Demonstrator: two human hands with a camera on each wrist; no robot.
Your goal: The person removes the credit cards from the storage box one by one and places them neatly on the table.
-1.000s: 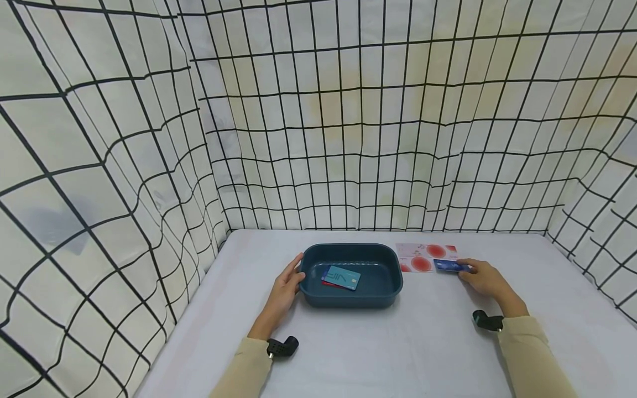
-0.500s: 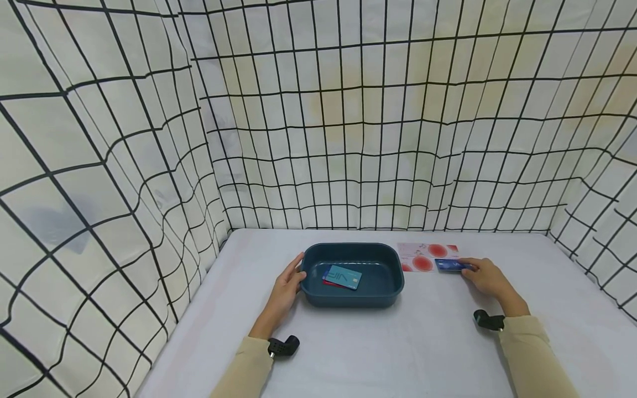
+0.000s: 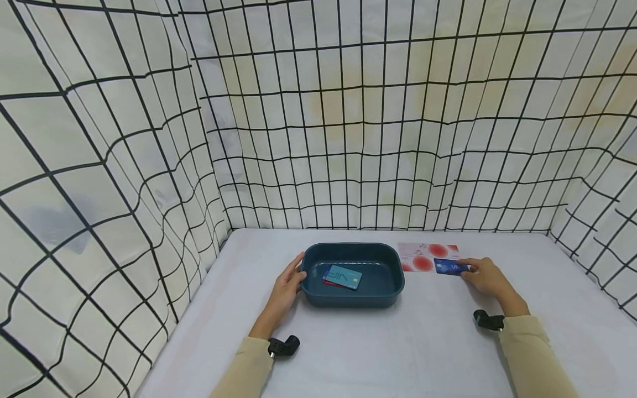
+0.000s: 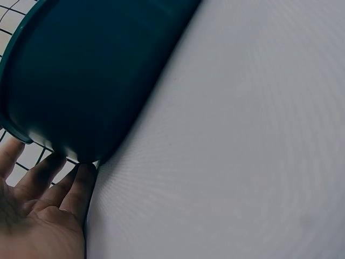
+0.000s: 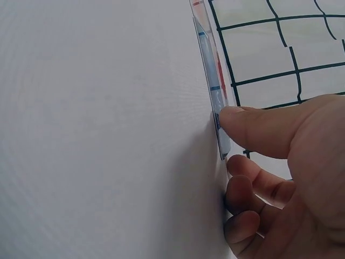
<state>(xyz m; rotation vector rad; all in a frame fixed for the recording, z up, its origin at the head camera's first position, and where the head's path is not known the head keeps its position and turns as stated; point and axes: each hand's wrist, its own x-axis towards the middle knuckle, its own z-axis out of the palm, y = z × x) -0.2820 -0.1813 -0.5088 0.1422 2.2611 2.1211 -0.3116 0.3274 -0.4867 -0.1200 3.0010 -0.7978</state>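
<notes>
A dark teal oblong basin stands on the white-covered table, with a light-blue bank card lying over a red one and a bluish one inside. My left hand rests at its left end; in the left wrist view its fingers touch the outer wall. To the basin's right, my right hand holds a dark-blue bank card by its right end. The right wrist view has the thumb against this card, other fingers curled below.
Under and behind the dark-blue card lies a pink-and-white printed sheet with red circles. White table cloth surrounds the basin. Black grid netting over pale fabric encloses the back and both sides.
The dark-blue card has tipped, so more of its face shows in the head view. My right hand stays nearly in place. Left hand and basin keep their position.
</notes>
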